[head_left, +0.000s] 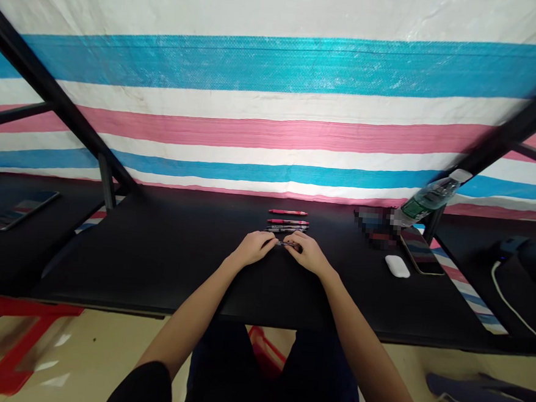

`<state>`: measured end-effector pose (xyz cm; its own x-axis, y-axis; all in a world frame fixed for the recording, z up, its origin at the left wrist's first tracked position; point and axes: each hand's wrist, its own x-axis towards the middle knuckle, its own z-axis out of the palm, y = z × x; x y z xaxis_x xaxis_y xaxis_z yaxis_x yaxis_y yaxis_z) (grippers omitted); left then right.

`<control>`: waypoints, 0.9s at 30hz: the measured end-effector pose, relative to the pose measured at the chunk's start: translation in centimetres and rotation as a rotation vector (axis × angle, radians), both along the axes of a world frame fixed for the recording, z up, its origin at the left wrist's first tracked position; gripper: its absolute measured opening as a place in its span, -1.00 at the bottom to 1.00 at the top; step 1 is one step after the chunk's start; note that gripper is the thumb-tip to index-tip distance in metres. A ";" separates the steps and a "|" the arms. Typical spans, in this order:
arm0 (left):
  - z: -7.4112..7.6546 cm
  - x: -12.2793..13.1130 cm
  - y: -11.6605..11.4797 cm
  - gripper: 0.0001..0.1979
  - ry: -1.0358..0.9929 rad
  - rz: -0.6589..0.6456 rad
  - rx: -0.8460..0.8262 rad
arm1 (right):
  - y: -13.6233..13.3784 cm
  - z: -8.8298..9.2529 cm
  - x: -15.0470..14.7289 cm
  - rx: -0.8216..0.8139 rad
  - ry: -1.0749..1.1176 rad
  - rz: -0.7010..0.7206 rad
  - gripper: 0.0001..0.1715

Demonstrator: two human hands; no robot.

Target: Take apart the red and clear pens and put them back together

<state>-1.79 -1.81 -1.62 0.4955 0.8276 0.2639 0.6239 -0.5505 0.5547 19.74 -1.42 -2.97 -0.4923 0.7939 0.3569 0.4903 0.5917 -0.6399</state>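
Note:
My left hand (256, 248) and my right hand (308, 251) meet over the middle of the black table (163, 249). Between them lies a pen (287, 244), pinched at its left end by my left fingers and at its dark right end by my right ones. Just beyond my fingertips, grey and black pens (287, 229) lie side by side, pointing left to right. A red pen (288, 222) rests behind these, and another red pen (288, 212) lies a little farther back. My fingers partly hide the held pen.
At the right stand a water bottle (431, 197), a phone (423, 253) and a white earbud case (397, 266), near some blurred-out items. Another phone (22, 209) lies on the left table. Black metal bars (67, 113) flank me; a striped sheet (278, 61) hangs behind.

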 end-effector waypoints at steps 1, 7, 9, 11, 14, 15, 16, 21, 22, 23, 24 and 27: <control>0.0 0.0 0.0 -0.70 0.001 0.007 -0.008 | 0.0 -0.1 0.0 0.003 0.000 0.000 -0.83; -0.1 -0.1 0.0 -0.75 -0.019 -0.025 -0.027 | 0.1 -0.5 0.1 0.007 -0.010 -0.019 -0.70; -0.2 0.0 0.0 -0.70 0.002 -0.011 -0.005 | 0.2 -0.5 0.1 0.006 -0.011 -0.008 -0.71; -0.3 0.0 0.2 -0.61 0.026 0.019 0.011 | 0.2 -0.5 0.1 0.014 -0.009 -0.014 -0.72; -0.4 0.0 0.3 -0.61 0.022 0.059 0.026 | 0.4 -0.5 0.4 0.026 0.008 -0.060 -0.76; -0.5 0.0 0.4 -0.64 0.005 0.069 0.029 | 0.5 -0.5 0.5 0.026 0.013 -0.078 -0.77; -0.5 -0.1 0.4 -0.67 -0.015 0.077 0.030 | 0.5 -0.5 0.6 0.026 0.014 -0.095 -0.78; -0.7 -0.3 0.4 -0.80 -0.081 0.111 0.010 | 0.8 -0.4 1.3 0.030 -0.043 -0.140 -0.82; -0.7 -0.3 0.4 -0.82 -0.088 0.116 0.015 | 0.8 -0.4 1.4 0.031 -0.060 -0.141 -0.83; -0.8 -0.4 0.5 -0.83 -0.098 0.120 0.023 | 0.8 -0.3 1.5 0.031 -0.076 -0.142 -0.83; -0.8 -0.5 0.5 -0.84 -0.107 0.123 0.031 | 0.8 -0.3 1.6 0.029 -0.092 -0.147 -0.83; -0.8 -0.7 0.6 -0.85 -0.122 0.130 0.045 | 0.9 -0.4 2.0 0.021 -0.139 -0.189 -0.82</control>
<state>-2.47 -1.20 -2.41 0.3471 0.8686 0.3535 0.6207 -0.4954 0.6078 21.70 -0.47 -3.39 -0.3815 0.8696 0.3136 0.6765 0.4938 -0.5464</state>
